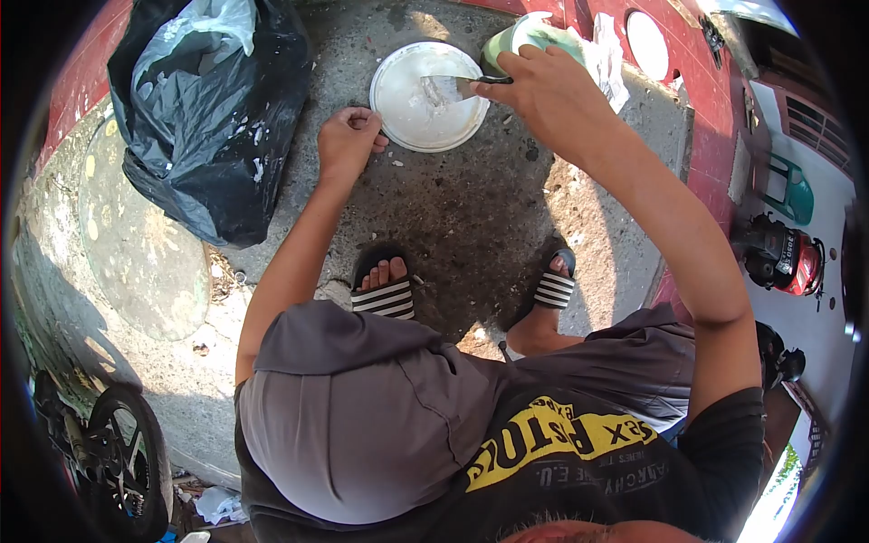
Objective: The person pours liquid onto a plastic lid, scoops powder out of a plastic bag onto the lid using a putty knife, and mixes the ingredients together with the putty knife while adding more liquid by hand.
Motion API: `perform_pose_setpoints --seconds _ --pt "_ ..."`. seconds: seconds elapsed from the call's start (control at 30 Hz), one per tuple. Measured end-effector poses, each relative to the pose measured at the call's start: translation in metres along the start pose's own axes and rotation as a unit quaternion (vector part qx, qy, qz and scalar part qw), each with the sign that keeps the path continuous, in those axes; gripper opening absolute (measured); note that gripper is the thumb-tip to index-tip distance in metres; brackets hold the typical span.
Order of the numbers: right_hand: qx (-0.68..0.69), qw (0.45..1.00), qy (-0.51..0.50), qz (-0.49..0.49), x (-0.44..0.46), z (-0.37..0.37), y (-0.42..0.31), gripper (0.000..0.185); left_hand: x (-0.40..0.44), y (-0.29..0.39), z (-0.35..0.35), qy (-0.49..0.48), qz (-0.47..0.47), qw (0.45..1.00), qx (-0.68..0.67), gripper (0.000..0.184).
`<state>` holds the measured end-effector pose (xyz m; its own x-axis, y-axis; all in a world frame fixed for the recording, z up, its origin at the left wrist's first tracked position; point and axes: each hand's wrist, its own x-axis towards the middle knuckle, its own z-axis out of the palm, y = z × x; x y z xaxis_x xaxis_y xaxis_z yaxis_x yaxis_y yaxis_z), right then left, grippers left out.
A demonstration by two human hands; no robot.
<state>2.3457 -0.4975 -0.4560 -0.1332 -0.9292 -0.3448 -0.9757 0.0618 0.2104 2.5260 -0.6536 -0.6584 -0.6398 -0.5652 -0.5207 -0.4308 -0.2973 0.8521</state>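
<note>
A round white lid (398, 113) lies on the concrete ground in front of me, with whitish paste smeared on its face. My left hand (349, 143) is closed at the lid's left rim, with fingers curled and the thumb by the edge. In my right hand (554, 95) is a putty knife (460, 88), gripped by its dark handle. Its metal blade rests flat on the right half of the lid, touching a patch of paste (441, 101). A pale green tub (518, 36) stands just behind my right hand and is partly hidden by it.
A large black plastic bag (213, 136) with white bits on it stands at left. White plastic (609, 68) lies right of the tub, near another white round disc (647, 43). My sandalled feet (382, 285) are below. A motorcycle wheel (127, 452) shows lower left.
</note>
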Motion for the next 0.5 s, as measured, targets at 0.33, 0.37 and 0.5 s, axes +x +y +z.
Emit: perform_pose_setpoints --seconds 0.33,0.37,0.5 --pt "-0.045 0.998 0.014 -0.037 -0.002 0.013 -0.003 0.028 0.002 -0.002 -0.001 -0.009 0.000 1.000 0.012 0.025" --pt "-0.058 0.998 0.014 -0.028 -0.002 0.010 0.001 0.028 0.002 -0.002 -0.001 -0.010 0.000 1.000 0.012 0.025" --pt "-0.044 0.997 0.030 -0.059 0.003 0.003 -0.001 0.027 0.002 -0.002 -0.001 -0.011 -0.004 1.000 0.006 0.026"
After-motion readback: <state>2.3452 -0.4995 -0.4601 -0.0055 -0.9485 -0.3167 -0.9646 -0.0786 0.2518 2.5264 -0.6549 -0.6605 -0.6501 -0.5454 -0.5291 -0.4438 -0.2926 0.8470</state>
